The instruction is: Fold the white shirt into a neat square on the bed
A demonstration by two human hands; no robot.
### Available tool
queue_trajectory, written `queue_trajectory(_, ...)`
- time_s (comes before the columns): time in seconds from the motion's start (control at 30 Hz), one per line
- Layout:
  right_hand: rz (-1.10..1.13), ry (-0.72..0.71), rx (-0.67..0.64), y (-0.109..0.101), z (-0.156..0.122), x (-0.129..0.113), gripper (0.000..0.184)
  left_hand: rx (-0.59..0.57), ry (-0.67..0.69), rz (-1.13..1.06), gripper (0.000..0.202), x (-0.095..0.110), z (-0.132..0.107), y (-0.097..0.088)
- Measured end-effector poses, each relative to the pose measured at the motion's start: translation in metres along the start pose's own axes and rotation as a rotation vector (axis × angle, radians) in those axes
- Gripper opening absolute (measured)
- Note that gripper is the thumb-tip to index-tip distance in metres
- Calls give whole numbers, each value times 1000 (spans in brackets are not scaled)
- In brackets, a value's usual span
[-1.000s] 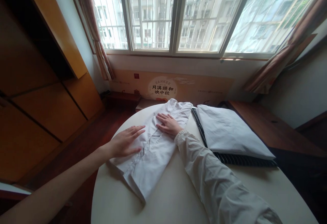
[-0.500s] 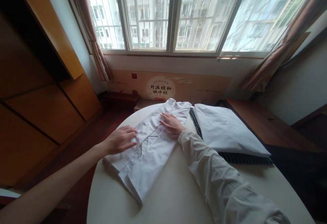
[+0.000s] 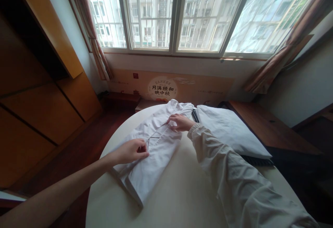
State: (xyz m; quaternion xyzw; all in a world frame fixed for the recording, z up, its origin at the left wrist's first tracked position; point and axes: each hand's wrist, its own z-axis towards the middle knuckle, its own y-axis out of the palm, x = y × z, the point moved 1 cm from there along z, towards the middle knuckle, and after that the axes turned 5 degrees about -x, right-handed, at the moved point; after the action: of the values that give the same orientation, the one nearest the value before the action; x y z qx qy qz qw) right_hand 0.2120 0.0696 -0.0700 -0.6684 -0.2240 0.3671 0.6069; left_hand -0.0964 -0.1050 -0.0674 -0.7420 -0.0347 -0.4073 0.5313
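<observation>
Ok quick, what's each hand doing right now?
Left hand: closed, pinching the white shirt near its lower half.
Right hand: closed, gripping a fold of the shirt near the collar.

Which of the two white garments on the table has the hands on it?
The white shirt lying long on the left, with both the left hand and right hand on it; the folded white garment beside it lies untouched.
</observation>
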Motion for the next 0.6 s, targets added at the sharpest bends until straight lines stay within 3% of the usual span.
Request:
queue_trajectory(0.3,11,158,-24,0,7,37,21,-31,-77,-173,27,-2,-12,-5)
queue_trajectory(0.47,46,101,172,-1,10,41,9,-1,-113,-203,22,-10,-19,-3)
queue_trajectory(0.6,34,91,298,4,13,37,7,60,-171,-76,20,-13,-26,-7)
